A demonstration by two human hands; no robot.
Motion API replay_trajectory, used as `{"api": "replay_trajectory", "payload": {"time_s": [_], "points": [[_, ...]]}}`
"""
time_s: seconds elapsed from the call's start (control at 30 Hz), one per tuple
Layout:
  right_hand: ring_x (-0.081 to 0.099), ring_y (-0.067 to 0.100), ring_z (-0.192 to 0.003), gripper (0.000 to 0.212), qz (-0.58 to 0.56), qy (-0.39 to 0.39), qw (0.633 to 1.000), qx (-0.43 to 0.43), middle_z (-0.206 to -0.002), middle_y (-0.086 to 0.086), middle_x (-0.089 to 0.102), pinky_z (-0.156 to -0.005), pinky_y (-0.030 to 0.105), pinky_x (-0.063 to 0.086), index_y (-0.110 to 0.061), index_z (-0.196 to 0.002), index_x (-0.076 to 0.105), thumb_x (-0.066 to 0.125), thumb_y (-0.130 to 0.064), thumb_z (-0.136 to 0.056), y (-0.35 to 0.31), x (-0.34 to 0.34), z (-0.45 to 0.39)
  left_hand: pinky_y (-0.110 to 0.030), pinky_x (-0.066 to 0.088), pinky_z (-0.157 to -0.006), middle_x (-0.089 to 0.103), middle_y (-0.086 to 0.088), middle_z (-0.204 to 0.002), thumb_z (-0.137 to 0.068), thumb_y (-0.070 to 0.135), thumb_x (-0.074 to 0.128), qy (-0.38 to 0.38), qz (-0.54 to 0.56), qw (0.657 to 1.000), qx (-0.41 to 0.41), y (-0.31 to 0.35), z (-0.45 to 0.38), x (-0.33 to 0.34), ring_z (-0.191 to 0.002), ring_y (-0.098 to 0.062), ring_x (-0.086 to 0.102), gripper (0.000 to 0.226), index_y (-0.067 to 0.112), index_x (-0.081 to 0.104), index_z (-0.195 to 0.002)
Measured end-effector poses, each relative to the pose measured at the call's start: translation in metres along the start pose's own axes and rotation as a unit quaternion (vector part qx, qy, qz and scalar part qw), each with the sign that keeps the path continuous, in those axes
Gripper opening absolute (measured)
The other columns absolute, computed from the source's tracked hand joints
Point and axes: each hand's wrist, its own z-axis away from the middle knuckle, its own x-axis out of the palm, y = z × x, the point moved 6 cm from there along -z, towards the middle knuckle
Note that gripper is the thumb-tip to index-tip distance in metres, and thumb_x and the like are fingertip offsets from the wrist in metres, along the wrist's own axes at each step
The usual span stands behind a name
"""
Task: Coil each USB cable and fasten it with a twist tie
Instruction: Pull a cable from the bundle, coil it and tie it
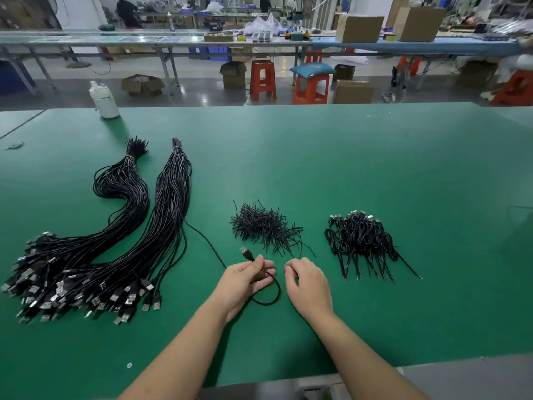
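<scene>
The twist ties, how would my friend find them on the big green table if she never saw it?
Start at the green table, then look just beyond the person's right hand, between the long cable bundles on the left and the pile of coiled cables on the right. The twist ties are that loose, spiky heap of short thin black wires, and unlike both neighbours they have no plugs.

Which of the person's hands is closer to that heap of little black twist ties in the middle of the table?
The right hand. It sits just below the heap of twist ties, fingertips near its lower strands. The left hand is further left, holding a USB cable.
</scene>
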Motion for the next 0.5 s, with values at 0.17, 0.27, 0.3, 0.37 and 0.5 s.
{"api": "replay_trajectory", "payload": {"time_s": [0.17,0.27,0.3,0.37,0.5], "points": [[0.057,0.002,-0.081,0.026,-0.148,-0.012,0.988,0.047,-0.089,-0.013,0.056,-0.073,0.028,0.049,-0.035,-0.088,0.070,0.049,-0.044,-0.099,-0.001,-0.005,0.004,-0.027,0.044,-0.106,0.070,-0.003,-0.121,-0.085,0.040,0.065,-0.003,-0.028,0.999,0.022,-0.004,0.004,0.001,-0.119,-0.014,0.062,0.044,0.001,0.076,-0.104],[0.057,-0.001,-0.097,0.019,-0.232,-0.062,0.969,0.052,-0.098,-0.016,0.063,-0.083,0.018,0.045,-0.041,-0.100,0.070,0.051,-0.041,-0.100,-0.015,0.003,0.016,-0.023,0.045,-0.104,0.070,0.002,-0.121,-0.090,0.042,0.060,0.002,-0.052,0.998,0.023,-0.003,0.005,0.004,-0.119,-0.008,0.062,0.043,0.005,0.076,-0.106],[0.057,0.002,-0.101,0.020,-0.224,-0.086,0.969,0.050,-0.099,-0.016,0.065,-0.086,0.019,0.043,-0.038,-0.103,0.071,0.051,-0.040,-0.101,-0.019,0.006,0.020,-0.023,0.046,-0.103,0.070,0.001,-0.122,-0.095,0.040,0.057,0.003,-0.055,0.998,0.022,-0.003,0.005,0.004,-0.118,-0.008,0.062,0.040,0.007,0.075,-0.109],[0.060,0.009,-0.101,0.026,-0.214,-0.126,0.967,0.057,-0.095,-0.013,0.071,-0.088,0.027,0.044,-0.030,-0.096,0.073,0.049,-0.038,-0.102,-0.025,0.008,0.022,-0.023,0.047,-0.102,0.070,-0.001,-0.122,-0.100,0.037,0.051,0.003,-0.053,0.998,0.022,-0.002,0.005,0.004,-0.117,-0.008,0.063,0.036,0.011,0.071,-0.115],[0.054,0.011,-0.067,0.032,-0.270,-0.186,0.943,0.059,-0.070,-0.011,0.067,-0.067,0.029,0.042,-0.022,-0.080,0.069,0.048,-0.028,-0.104,-0.039,-0.003,0.019,-0.026,0.044,-0.104,0.068,0.002,-0.125,-0.103,0.037,0.045,-0.005,-0.049,0.999,0.016,-0.001,0.007,0.009,-0.120,-0.007,0.061,0.035,0.017,0.068,-0.120]]}}
